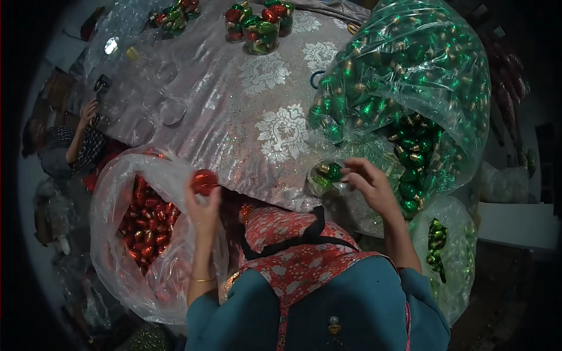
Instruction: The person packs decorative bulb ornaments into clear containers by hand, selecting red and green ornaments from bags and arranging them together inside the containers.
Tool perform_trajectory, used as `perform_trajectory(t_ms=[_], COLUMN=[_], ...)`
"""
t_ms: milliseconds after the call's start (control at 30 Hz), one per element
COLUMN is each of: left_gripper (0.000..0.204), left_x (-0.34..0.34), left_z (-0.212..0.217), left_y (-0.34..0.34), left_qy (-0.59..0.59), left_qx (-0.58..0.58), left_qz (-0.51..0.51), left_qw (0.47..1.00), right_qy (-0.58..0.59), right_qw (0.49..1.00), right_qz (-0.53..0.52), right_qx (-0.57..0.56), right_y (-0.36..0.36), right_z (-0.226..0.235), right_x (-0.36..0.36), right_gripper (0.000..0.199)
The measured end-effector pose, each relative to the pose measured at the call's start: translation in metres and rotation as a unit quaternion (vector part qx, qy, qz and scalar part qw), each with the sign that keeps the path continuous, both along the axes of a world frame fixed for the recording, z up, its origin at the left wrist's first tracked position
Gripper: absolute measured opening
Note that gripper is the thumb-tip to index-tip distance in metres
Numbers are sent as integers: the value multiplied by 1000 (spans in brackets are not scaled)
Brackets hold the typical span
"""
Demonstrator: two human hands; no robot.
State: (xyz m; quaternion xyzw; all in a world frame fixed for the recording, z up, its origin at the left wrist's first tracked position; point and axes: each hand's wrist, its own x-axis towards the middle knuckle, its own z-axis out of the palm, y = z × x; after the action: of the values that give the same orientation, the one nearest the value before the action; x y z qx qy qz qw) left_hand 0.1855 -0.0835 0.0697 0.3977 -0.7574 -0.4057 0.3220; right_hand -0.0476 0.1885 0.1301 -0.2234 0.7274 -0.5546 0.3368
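My left hand (203,207) grips a shiny red Christmas ball (205,182) between thumb and fingers, at the table's near edge. To the right, a clear plastic cup (319,185) stands on the table with green Christmas balls (333,171) in it. Beside that cup's rim is my right hand (369,180), its fingers curved and apart, with nothing seen between them. A clear bag of small red ornaments (151,225) lies open below my left hand. Near my right hand, a large clear bag (410,64) spills green glitter balls (413,155) from its mouth.
Several filled cups (260,40) of red and green balls stand at the table's far side. A patterned, glitter-strewn cloth (281,131) covers the table. Another bag of green ornaments (445,251) stands at the right. Another person (67,143) sits at the left, one hand raised.
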Motion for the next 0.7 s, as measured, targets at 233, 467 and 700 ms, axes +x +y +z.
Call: perform_trajectory(t_ms=[233, 467, 700], left_gripper=[63, 52, 37], left_x=[-119, -117, -120], left_z=[11, -12, -35], left_y=[107, 95, 103], left_qy=[1, -28, -73], left_qx=[-102, -311, -301], left_qz=[-373, -486, -559], left_qw=[922, 817, 769], right_qy=[392, 210, 228], right_qw=[911, 964, 914], right_qz=[132, 124, 235], right_qx=[-11, 109, 240], right_y=[-17, 31, -10], right_z=[-3, -23, -72], right_x=[-5, -34, -41], right_gripper=[42, 48, 44])
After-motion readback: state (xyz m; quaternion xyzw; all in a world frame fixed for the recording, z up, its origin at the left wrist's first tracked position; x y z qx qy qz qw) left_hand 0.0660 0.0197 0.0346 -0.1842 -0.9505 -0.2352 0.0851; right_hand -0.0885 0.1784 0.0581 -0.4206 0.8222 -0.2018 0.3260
